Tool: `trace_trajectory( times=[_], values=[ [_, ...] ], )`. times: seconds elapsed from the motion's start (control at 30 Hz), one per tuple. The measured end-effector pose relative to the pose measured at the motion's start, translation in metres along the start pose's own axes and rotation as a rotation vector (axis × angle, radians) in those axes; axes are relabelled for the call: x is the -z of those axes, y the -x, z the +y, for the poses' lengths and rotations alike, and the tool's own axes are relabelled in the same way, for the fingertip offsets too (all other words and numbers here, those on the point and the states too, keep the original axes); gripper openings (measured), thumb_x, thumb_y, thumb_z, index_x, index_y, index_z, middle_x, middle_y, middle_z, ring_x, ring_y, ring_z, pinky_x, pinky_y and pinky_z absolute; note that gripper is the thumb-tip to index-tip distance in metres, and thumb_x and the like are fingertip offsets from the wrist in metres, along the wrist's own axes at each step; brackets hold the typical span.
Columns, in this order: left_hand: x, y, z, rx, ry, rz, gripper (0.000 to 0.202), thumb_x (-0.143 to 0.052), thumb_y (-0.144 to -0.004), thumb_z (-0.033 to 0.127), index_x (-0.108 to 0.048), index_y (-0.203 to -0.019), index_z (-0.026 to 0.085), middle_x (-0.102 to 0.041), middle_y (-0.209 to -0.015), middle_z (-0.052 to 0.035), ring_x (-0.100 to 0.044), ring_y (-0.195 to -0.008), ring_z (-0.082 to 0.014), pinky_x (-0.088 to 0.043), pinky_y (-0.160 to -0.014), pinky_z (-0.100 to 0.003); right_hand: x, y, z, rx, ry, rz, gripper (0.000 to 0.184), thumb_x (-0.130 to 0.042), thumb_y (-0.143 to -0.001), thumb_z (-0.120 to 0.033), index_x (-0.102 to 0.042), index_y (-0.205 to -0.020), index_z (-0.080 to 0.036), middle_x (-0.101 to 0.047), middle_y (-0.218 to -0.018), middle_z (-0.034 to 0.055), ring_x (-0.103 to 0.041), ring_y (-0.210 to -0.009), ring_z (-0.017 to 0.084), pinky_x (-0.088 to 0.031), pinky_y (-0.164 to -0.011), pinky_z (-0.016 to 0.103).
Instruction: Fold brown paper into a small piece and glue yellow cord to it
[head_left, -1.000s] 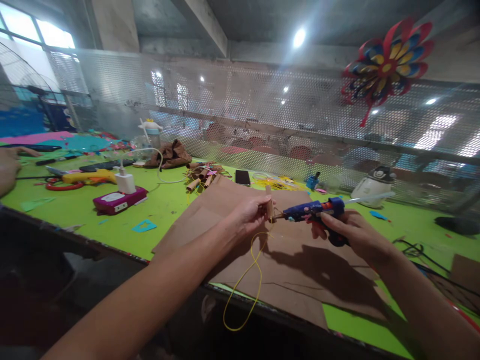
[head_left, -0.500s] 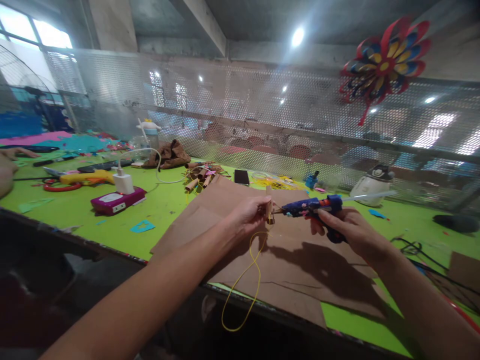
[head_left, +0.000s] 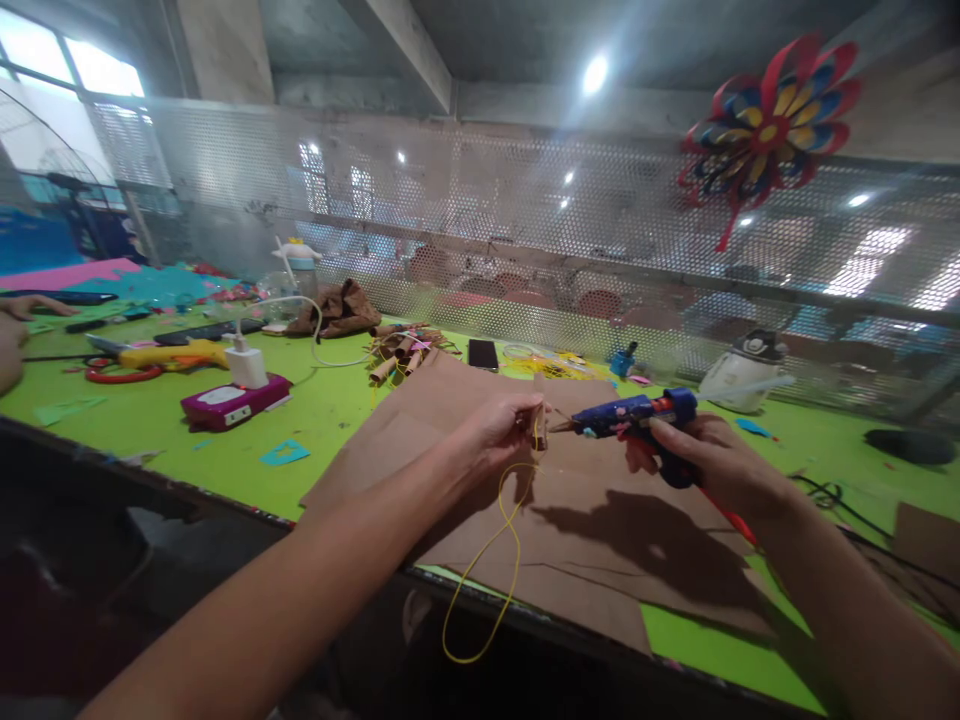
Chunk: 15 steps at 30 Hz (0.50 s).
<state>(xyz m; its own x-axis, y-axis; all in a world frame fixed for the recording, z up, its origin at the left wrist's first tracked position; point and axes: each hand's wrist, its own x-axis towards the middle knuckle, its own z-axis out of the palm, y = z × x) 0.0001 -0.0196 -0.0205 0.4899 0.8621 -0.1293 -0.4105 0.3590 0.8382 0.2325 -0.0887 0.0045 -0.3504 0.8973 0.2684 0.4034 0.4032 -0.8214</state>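
Between the fingertips of my left hand is a small brown cardboard piece, held upright. A loop of yellow string dangles below it past the table edge. My right hand is wrapped round a dark blue glue gun, a clear glue stick jutting from its back. The gun's nozzle points left and is close to the cardboard piece; whether it touches I cannot tell. Under both hands lies a large sheet of brown cardboard.
On the green table are a purple power strip with a white charger, a yellow glue gun, a pile of cardboard rolls, a phone and a white bottle. Another person's hand rests at far left.
My right hand has drawn the glue gun slightly to the right, away from the cardboard piece. My left hand stays in nearly the same place.
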Motion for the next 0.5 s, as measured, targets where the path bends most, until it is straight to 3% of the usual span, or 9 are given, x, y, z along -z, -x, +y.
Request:
trace_trajectory(
  times=[0.2, 0.5],
  values=[
    [-0.0052, 0.0044, 0.0013, 0.043, -0.021, -0.048, 0.015, -0.051, -0.077, 0.018, -0.058, -0.066, 0.011, -0.051, -0.058, -0.0017, -0.037, -0.047, -0.0076, -0.034, -0.055, -0.027, -0.0071, -0.006, -0.0007, -0.008, -0.001, 0.024, 0.04, -0.044, -0.086, -0.045, -0.062, -0.071, -0.013, -0.059, -0.068, 0.0061, -0.053, -0.064, 0.015, -0.041, -0.061, 0.026],
    [-0.0078, 0.0059, 0.0032, 0.038, -0.057, -0.022, 0.013, -0.052, -0.077, 0.014, -0.06, -0.067, 0.011, -0.056, -0.063, -0.0036, -0.044, -0.052, -0.0087, -0.034, -0.054, -0.024, -0.0108, -0.007, 0.0076, -0.058, -0.119, -0.03, 0.04, -0.045, -0.085, -0.046, -0.063, -0.075, -0.011, -0.06, -0.066, 0.008, -0.055, -0.063, 0.016, -0.043, -0.059, 0.026]
  ],
)
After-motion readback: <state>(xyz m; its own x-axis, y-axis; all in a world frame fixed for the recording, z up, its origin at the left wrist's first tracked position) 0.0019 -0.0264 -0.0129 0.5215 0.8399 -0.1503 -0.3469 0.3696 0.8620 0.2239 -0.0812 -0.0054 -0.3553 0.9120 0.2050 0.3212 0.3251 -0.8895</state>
